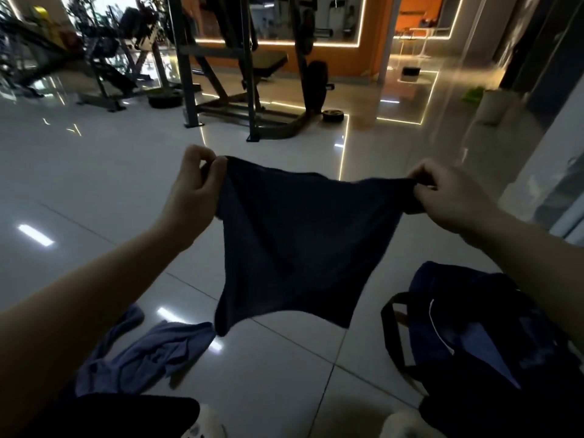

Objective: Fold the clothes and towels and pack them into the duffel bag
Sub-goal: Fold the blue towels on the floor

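A dark navy towel (300,245) hangs spread in the air in front of me. My left hand (196,181) pinches its upper left corner and my right hand (448,194) pinches its upper right corner. The towel's lower edge swings free above the floor. An open dark blue duffel bag (480,339) with black handles sits on the tiles at the lower right, below my right forearm. A crumpled blue-grey garment (151,355) lies on the floor at the lower left.
Glossy white floor tiles (94,172) spread all around. A gym rack with a bench (249,74) and other machines stand at the back. A weight plate (333,115) lies on the floor. A black cloth (126,412) lies at the bottom edge.
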Demonstrator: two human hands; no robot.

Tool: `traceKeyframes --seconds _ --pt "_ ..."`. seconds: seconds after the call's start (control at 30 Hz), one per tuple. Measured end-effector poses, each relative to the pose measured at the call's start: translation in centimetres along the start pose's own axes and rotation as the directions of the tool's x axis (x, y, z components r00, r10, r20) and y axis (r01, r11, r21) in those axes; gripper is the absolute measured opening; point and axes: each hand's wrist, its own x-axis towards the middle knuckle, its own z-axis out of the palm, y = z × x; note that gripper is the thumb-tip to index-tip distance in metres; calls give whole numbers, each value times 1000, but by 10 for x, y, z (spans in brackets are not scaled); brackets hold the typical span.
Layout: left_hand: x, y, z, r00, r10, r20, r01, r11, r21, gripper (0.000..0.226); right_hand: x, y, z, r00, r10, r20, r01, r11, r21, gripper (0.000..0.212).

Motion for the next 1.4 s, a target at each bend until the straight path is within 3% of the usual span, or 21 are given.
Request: traceKeyframes --seconds 0.17,0.27,0.4,0.5,0.7,0.8,0.97,1.07,1.2,1.4 --pt "-21 -6 -6 996 -29 86 27 999 29 19 -26 11 -8 998 15 -64 -6 989 145 12" --pt "-26 -9 -4 993 -43 112 29 992 120 20 -28 15 -12 998 -8 -60 14 995 98 14" --pt "-28 -8 0 983 -87 162 77 995 69 19 -28 18 -14 992 -93 -84 95 995 18 19" --pt "-27 -11 -1 986 -102 131 90 991 96 19 -29 22 -12 1000 -12 -17 13 996 88 14" --pt "-30 -14 -8 984 81 158 -135 920 368 14 -33 28 -8 991 -126 -41 122 990 -76 7" --pt "-34 -10 -1 969 165 181 -231 865 446 15 -36 38 -2 990 40 136 -31 997 -73 11" --pt "-33 -12 5 967 198 163 -249 879 406 18 -32 30 -4 999 -6 49 2 997 80 7" --pt "-36 -13 9 964 218 154 -261 893 368 14 -34 34 0 989 43 143 -54 996 77 13" --pt "-35 -6 13 994 105 43 -113 950 290 25 -32 36 -1 985 43 167 -62 992 112 12" --pt "-39 -6 10 995 66 77 -88 939 331 14 -31 42 -1 990 48 132 -57 996 65 12"
